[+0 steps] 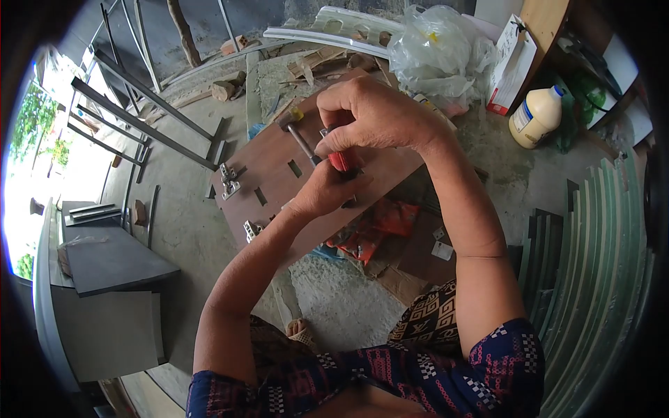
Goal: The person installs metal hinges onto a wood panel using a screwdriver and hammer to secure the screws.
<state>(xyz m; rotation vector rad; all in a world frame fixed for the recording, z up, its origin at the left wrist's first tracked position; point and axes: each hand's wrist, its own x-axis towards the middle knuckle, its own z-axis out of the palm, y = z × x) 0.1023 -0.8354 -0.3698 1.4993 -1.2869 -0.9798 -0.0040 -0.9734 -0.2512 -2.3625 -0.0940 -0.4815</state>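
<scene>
A brown wooden panel (pixel 268 171) with rectangular slots lies tilted on the floor in front of me. Two metal hinges sit along its left edge, the upper hinge (pixel 228 181) and the lower hinge (pixel 251 229). My right hand (pixel 373 115) is closed over the red handle (pixel 341 160) of a screwdriver, whose metal shaft (pixel 302 143) points up and left toward the panel's top. My left hand (pixel 326 188) rests on the panel just below the handle and steadies the tool and board. The tool's tip is hard to make out.
A clear plastic bag (pixel 435 52), a white carton (pixel 512 66) and a cream bottle (pixel 536 115) sit at the upper right. Orange packaging (pixel 380 226) lies under the panel. Metal frames (pixel 139 115) lie at left; stacked curved panels (pixel 599 279) at right.
</scene>
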